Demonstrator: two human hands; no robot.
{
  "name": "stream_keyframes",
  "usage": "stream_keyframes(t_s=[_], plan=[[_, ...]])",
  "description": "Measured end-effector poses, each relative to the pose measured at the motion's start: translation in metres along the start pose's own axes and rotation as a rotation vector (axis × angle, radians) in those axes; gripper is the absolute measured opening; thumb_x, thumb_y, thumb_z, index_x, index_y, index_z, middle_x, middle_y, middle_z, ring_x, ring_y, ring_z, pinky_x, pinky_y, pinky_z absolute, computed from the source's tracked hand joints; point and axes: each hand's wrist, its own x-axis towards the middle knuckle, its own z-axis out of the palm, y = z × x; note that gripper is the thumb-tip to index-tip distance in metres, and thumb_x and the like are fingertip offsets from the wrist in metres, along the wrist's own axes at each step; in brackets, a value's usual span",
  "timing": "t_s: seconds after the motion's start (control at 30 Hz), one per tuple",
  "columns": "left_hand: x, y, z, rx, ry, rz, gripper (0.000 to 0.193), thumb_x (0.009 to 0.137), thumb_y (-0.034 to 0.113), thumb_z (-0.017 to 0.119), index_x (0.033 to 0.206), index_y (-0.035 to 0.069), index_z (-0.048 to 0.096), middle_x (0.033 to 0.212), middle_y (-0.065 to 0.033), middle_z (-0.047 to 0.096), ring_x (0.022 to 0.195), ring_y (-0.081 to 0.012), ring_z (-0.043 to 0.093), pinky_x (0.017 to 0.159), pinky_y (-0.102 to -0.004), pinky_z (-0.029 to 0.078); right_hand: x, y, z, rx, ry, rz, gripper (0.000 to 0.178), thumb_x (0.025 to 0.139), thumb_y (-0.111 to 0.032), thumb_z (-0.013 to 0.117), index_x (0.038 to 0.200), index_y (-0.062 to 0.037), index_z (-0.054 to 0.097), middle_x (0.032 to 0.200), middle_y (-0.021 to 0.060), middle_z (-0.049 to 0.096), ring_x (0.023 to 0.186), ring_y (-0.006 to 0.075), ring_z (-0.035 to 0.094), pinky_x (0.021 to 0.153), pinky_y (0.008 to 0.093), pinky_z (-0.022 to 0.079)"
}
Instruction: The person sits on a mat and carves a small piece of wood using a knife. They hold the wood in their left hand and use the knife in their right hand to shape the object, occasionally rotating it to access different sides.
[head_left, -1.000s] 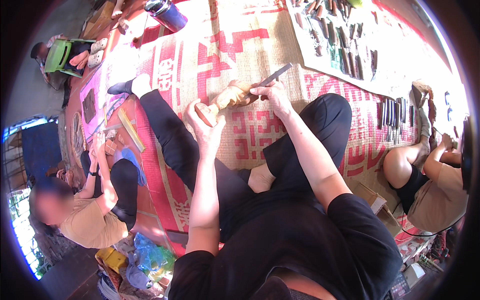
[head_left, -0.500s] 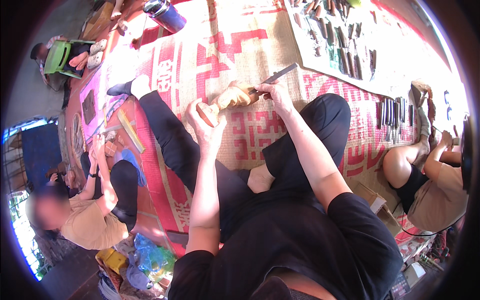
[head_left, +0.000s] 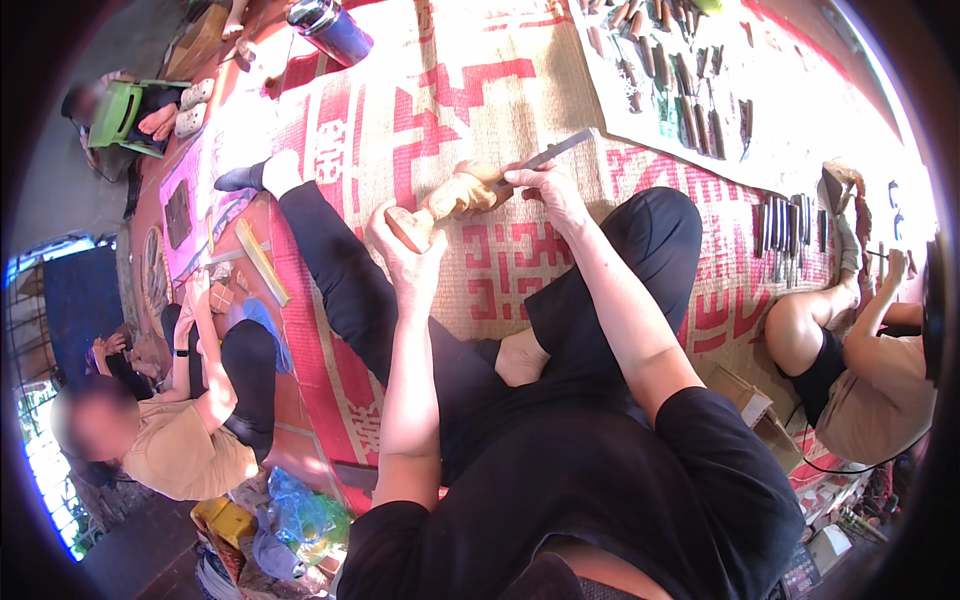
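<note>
Your left grip (head_left: 408, 243) holds the carving (head_left: 462, 192) by its rounded end, over the mat (head_left: 500, 110); right grip (head_left: 552, 193) pinches the tool (head_left: 562, 148) at the other end. Looks wooden: likely stiff, light, not slippery. Best hold: rounded end.

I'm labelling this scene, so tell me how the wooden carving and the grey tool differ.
The carving is pale tan; the tool is dark grey. The carving is thick and knobbly, the tool slim and straight. The left hand holds the carving, the right hand the tool. Both are hand-held.
</note>
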Motion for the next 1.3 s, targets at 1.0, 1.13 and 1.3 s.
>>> stream_keyframes(t_s=[1.0,1.13,1.3], plan=[[-0.001,-0.001,-0.001,-0.04,0.007,-0.163,0.079,0.072,0.002,0.071,0.138,0.007,0.027,0.133,-0.017,0.035,0.125,-0.0296,0.039,0.105,-0.0406,0.034,0.008,0.01,-0.007,-0.013,0.002,-0.019,0.016,0.073,-0.013,0.078,0.086,-0.0054,0.071,0.075,0.0013,0.066,0.065,0.0087,0.05,0.062,0.0239,0.039],[-0.002,-0.003,-0.002,-0.077,0.013,-0.186,0.079,0.072,0.001,0.071,0.138,0.007,0.027,0.133,-0.0167,0.035,0.125,-0.0292,0.039,0.105,-0.0406,0.034,0.002,0.003,0.001,-0.025,-0.057,-0.034,0.014,0.074,-0.012,0.077,0.084,-0.0046,0.07,0.074,0.0021,0.067,0.065,0.0092,0.053,0.061,0.0242,0.039],[-0.002,-0.006,-0.001,-0.043,0.02,-0.147,0.079,0.072,0.002,0.071,0.138,0.007,0.027,0.133,-0.0164,0.035,0.124,-0.0291,0.039,0.105,-0.0408,0.035,0.002,0.002,0.005,-0.085,-0.031,-0.055,0.013,0.074,-0.011,0.077,0.083,-0.0039,0.07,0.072,0.0022,0.066,0.064,0.0096,0.055,0.061,0.0245,0.04]])
